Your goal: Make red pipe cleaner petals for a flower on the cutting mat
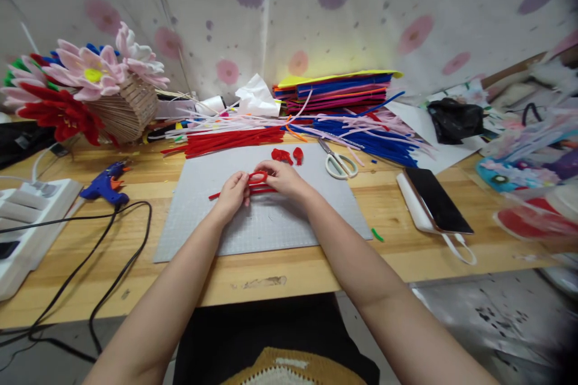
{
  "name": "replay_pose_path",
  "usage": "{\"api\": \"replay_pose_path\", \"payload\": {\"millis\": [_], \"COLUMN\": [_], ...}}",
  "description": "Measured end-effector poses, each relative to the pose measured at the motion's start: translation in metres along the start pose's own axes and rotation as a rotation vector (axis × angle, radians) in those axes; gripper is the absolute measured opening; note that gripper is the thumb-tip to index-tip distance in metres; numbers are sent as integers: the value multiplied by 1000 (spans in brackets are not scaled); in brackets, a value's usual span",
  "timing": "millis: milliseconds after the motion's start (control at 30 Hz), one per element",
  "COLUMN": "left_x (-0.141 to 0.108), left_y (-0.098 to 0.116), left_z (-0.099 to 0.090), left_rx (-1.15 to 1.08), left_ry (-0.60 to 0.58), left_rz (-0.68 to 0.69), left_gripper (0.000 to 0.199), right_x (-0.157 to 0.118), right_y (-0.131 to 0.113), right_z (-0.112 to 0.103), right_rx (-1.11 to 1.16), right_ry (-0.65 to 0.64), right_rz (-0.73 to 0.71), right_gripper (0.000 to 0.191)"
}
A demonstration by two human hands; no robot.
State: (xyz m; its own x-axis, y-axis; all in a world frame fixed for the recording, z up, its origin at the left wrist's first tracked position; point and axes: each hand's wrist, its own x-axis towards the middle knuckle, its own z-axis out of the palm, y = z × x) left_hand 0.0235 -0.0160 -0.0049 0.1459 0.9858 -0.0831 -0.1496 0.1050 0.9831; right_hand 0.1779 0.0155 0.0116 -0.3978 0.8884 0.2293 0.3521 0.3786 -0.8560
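Note:
Between my two hands, just over the grey cutting mat (271, 234), is a red pipe cleaner (257, 177) bent into a small loop. My left hand (233, 194) pinches its left side, and my right hand (282, 178) is closed on its right side. Straight red pipe cleaners (262, 189) lie on the mat beneath the fingers, partly covered by them. Just beyond my right hand rest curled red pieces (282, 156) and a smaller red piece (298, 156). A pair of scissors (339, 165) with white handles lies to their right.
A blue glue gun (106, 184) and a power strip (38, 228) with cables sit at left, near a basket (129, 111) of fuzzy flowers. Bundles of red (235, 142) and blue pipe cleaners (383, 142) line the back. At right lies a phone (436, 198) on a white box.

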Motion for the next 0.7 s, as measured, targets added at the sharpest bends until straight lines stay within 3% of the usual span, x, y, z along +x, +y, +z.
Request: {"api": "replay_pose_path", "payload": {"millis": [67,200,267,333,400,467,700], "left_x": [-1,1,4,6,7,6,1], "left_y": [0,0,-1,-2,-1,0,6], "left_z": [0,-1,-2,-1,0,1,1], "left_rx": [9,-50,-110,-153,-179,-197,-242], "left_ry": [18,63,121,171,197,206,209], "left_rz": [-9,-7,0,8,21,28,13], "left_gripper": [24,23,23,22,20,20,15], "right_x": [-12,-69,-106,-138,-160,-173,-181], "right_y": [-5,-5,3,15,27,35,40], "right_z": [-36,-125,-160,-184,-198,-203,-210], "right_rx": [-167,-544,-721,-899,-1003,-1021,-1103], "right_ry": [78,743,894,891,751,565,499], "right_rz": [16,372,540,710,878,956,933], "right_gripper": [29,27,35,36,33,33,27]}}
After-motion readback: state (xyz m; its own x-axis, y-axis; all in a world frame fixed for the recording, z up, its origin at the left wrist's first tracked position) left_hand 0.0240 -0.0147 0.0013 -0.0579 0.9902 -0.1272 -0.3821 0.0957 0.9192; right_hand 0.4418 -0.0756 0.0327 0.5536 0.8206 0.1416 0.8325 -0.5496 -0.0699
